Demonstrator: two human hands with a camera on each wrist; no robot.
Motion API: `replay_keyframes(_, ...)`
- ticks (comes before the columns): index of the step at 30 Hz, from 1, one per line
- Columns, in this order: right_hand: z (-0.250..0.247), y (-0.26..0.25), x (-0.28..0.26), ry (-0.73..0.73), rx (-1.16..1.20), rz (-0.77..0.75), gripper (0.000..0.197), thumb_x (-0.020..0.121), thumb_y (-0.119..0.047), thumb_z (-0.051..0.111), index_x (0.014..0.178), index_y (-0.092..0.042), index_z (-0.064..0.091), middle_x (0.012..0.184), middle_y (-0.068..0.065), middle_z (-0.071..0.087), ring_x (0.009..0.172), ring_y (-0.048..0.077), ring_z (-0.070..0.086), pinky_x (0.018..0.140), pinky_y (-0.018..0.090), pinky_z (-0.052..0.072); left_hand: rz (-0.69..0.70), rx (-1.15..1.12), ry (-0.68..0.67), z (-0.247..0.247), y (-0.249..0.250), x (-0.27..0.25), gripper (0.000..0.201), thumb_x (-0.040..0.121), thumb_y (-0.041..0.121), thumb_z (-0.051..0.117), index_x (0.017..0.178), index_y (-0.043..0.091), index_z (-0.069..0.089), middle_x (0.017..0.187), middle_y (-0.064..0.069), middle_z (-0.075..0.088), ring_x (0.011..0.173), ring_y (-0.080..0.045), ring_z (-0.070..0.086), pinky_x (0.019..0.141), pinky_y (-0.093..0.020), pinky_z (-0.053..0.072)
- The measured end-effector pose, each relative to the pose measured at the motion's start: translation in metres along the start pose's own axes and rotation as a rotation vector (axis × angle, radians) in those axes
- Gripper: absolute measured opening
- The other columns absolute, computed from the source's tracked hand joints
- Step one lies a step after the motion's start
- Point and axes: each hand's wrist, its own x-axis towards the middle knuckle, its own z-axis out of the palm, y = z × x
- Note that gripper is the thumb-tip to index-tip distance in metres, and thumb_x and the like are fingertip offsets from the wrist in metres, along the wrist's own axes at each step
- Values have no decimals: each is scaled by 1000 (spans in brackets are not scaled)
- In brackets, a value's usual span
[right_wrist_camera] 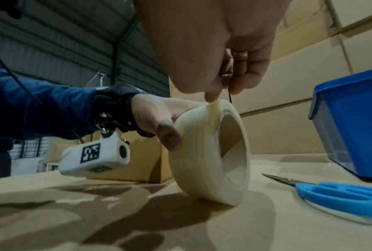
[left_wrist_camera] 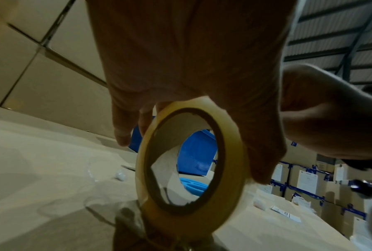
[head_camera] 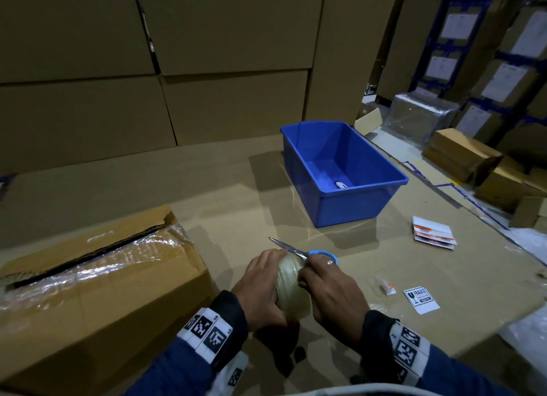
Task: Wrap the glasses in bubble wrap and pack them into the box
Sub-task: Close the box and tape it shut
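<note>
A roll of clear tape (head_camera: 291,286) stands on edge on the cardboard work surface, close in front of me. My left hand (head_camera: 260,289) grips it from the left, thumb on its outer face (right_wrist_camera: 170,137). My right hand (head_camera: 328,289) is at the roll's top, where thumb and forefinger (right_wrist_camera: 212,95) pinch the loose tape end. The left wrist view looks through the roll's core (left_wrist_camera: 232,183). A brown cardboard box (head_camera: 88,292) sits at the left, its top covered in shiny clear plastic. I see no glasses.
Blue-handled scissors (head_camera: 296,252) lie just beyond the roll. A blue plastic bin (head_camera: 346,206) stands farther back with a small white object inside. A stack of labels (head_camera: 433,232) and a FRAGILE sticker (head_camera: 421,300) lie at the right. Stacked cartons wall the back.
</note>
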Motion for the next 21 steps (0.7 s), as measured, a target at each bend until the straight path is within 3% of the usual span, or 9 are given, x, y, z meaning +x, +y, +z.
replay_keyframes(3,-1,-2,-5,-42,136,36,11,86,-14,43,81,-16,53,90,1,51,75,22,52,53,32,44,-26,-22,-22,-1,-4,2,108,61,41,83,147,23,19,139,5,29,131,-16,31,109,-25,28)
replay_keyframes(5,-5,-3,-6,-36,231,80,10,86,-12,45,82,-16,53,90,-1,51,78,18,50,61,30,44,-44,-16,-44,-2,-5,3,107,63,37,81,148,22,18,142,4,28,133,-17,30,110,-28,29)
replay_keyframes(7,-8,-2,-4,-14,354,110,13,82,0,51,78,-12,52,86,-2,50,79,13,46,69,25,39,-59,-20,-68,-3,-6,4,108,63,36,80,149,22,16,144,4,27,134,-17,29,110,-29,31)
replay_keyframes(10,-9,-3,-1,-40,412,102,21,77,11,53,75,-10,50,81,-2,49,76,11,42,69,21,36,-55,1,-93,-6,-5,3,106,67,36,79,150,22,15,147,3,26,135,-17,29,109,-28,31)
replay_keyframes(12,-7,-1,0,-45,441,133,20,80,7,53,76,-12,49,80,-3,49,75,9,43,68,20,36,-53,19,-75,-6,-5,0,106,69,41,78,151,21,14,149,3,24,138,-17,26,110,-24,27)
replay_keyframes(14,-6,2,2,-12,468,192,18,83,-2,53,78,-19,49,80,-8,50,74,3,42,68,14,34,-47,16,26,-2,-2,-6,104,69,48,76,151,21,18,148,5,24,138,-14,22,111,-21,22)
replay_keyframes(16,-7,5,5,-6,466,216,15,86,-11,53,80,-24,51,80,-11,51,73,2,44,68,12,34,-7,17,180,4,2,-13,85,69,46,75,142,29,35,139,10,32,128,-8,27,109,-21,28)
replay_keyframes(19,-6,7,6,-37,464,211,10,87,-16,53,80,-23,55,80,-11,55,75,3,48,70,13,37,32,2,313,9,3,-17,49,72,40,70,119,34,57,121,14,43,111,-7,40,92,-16,34)
replay_keyframes(21,-6,9,7,-26,465,212,8,87,-15,53,80,-18,58,80,-12,53,74,1,45,69,12,36,58,-1,394,10,4,-16,29,75,43,61,103,34,63,110,15,51,101,-10,48,84,-23,41)
